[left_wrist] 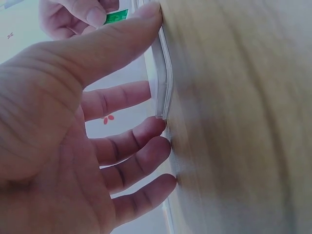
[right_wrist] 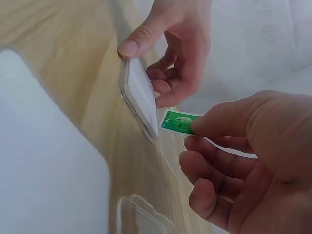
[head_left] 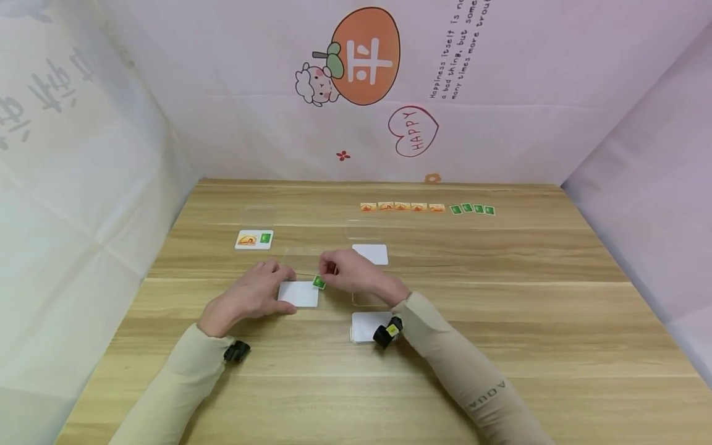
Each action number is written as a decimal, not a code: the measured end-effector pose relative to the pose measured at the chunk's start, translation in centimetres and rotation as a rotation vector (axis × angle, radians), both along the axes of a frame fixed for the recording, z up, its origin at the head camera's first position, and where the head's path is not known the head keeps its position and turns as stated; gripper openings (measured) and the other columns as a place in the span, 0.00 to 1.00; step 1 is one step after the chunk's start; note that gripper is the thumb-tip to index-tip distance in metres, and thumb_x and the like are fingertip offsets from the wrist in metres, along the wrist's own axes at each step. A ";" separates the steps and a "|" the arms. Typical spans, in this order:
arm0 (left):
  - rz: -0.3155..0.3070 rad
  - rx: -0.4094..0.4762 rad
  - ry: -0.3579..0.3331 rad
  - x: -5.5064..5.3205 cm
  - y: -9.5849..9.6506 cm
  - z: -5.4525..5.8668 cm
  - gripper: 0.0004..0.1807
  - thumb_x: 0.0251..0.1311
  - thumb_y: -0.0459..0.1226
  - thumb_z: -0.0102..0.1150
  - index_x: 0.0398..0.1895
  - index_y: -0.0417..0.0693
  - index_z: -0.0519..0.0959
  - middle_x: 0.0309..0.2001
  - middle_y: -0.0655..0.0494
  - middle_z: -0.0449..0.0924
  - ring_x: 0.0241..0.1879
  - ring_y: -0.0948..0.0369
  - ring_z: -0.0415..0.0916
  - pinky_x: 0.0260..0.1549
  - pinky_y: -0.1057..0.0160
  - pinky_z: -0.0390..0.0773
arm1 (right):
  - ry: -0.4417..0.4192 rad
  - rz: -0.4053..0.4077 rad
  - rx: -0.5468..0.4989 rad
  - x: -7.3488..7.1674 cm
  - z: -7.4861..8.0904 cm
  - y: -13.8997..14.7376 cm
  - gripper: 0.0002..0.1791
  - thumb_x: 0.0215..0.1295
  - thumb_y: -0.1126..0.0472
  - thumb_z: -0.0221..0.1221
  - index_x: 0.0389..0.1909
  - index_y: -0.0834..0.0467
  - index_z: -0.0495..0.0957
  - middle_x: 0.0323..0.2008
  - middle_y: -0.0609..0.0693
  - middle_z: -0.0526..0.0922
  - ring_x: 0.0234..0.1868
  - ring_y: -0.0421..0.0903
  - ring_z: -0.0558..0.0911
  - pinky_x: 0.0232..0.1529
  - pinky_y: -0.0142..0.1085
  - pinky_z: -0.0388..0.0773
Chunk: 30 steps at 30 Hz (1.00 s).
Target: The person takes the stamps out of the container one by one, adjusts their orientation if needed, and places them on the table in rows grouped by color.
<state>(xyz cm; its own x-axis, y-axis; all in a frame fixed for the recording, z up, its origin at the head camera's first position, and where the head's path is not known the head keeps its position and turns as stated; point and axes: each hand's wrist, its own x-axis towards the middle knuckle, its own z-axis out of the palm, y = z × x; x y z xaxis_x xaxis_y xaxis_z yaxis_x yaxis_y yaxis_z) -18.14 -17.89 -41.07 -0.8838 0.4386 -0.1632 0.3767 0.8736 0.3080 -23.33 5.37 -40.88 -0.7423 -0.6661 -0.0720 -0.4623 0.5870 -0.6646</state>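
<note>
My left hand [head_left: 251, 293] holds a flat white case [head_left: 299, 295] on the table, thumb at its near edge and fingers at the far side. In the left wrist view the case [left_wrist: 163, 73] shows a thin clear plastic edge. My right hand [head_left: 353, 272] pinches a small green sticker [right_wrist: 178, 122] with a white border between thumb and finger. The sticker hangs just above the case's right corner; whether it touches is hard to tell. In the right wrist view the case's white top [right_wrist: 139, 85] is plain.
A white case with an orange and a green sticker [head_left: 254, 240] lies at the left. Orange stickers [head_left: 402, 206] and green stickers [head_left: 473, 209] line the back. White cases [head_left: 371, 254] and a white stack [head_left: 367, 326] lie right of centre, with a clear lid [head_left: 363, 229] behind.
</note>
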 end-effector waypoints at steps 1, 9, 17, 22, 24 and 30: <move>-0.003 0.002 0.003 0.0 0.0 0.0 0.30 0.50 0.53 0.73 0.54 0.52 0.76 0.45 0.51 0.73 0.43 0.56 0.67 0.42 0.57 0.69 | 0.006 -0.001 0.001 -0.1 0.1 0.1 0.04 0.65 0.64 0.60 0.31 0.54 0.76 0.29 0.45 0.79 0.31 0.38 0.75 0.32 0.27 0.71; -0.016 0.002 0.025 -0.2 0.0 0.1 0.30 0.49 0.54 0.73 0.53 0.52 0.76 0.43 0.52 0.73 0.41 0.56 0.67 0.41 0.58 0.69 | 0.011 -0.010 -0.016 -1.0 0.5 1.0 0.05 0.65 0.64 0.60 0.30 0.55 0.76 0.28 0.46 0.79 0.31 0.38 0.75 0.33 0.29 0.72; -0.013 0.000 -0.001 -0.2 0.0 0.2 0.31 0.49 0.54 0.73 0.54 0.52 0.76 0.46 0.50 0.74 0.44 0.55 0.68 0.43 0.56 0.71 | 0.023 -0.049 -0.010 -1.9 0.6 2.5 0.04 0.64 0.65 0.59 0.30 0.55 0.76 0.28 0.46 0.78 0.31 0.39 0.74 0.32 0.29 0.71; -0.014 -0.001 -0.007 -0.1 0.0 0.2 0.31 0.49 0.54 0.73 0.54 0.52 0.76 0.46 0.50 0.74 0.44 0.55 0.68 0.44 0.55 0.71 | -0.011 -0.057 -0.045 -2.4 0.4 3.5 0.05 0.64 0.67 0.58 0.30 0.55 0.75 0.28 0.47 0.77 0.31 0.40 0.74 0.31 0.30 0.71; -0.016 -0.005 -0.008 -0.1 -0.1 0.2 0.31 0.49 0.54 0.73 0.54 0.52 0.76 0.46 0.50 0.74 0.44 0.55 0.68 0.44 0.55 0.71 | -0.026 -0.053 -0.067 -2.6 0.3 3.9 0.05 0.64 0.68 0.57 0.30 0.56 0.75 0.29 0.47 0.77 0.31 0.40 0.73 0.31 0.29 0.71; -0.020 -0.011 -0.010 -0.3 -0.1 0.0 0.31 0.49 0.55 0.73 0.54 0.52 0.75 0.47 0.50 0.74 0.44 0.55 0.69 0.45 0.54 0.71 | -0.040 -0.074 -0.112 -3.1 0.5 5.2 0.04 0.64 0.70 0.56 0.31 0.59 0.74 0.29 0.49 0.76 0.31 0.41 0.73 0.31 0.30 0.70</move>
<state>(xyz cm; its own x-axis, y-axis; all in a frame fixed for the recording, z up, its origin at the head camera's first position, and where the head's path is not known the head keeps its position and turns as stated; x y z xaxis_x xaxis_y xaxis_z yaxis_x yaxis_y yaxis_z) -18.44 -17.95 -41.08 -0.8732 0.4541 -0.1766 0.3909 0.8693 0.3025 -26.48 10.58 -40.40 -0.7876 -0.6154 -0.0307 -0.3926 0.5397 -0.7447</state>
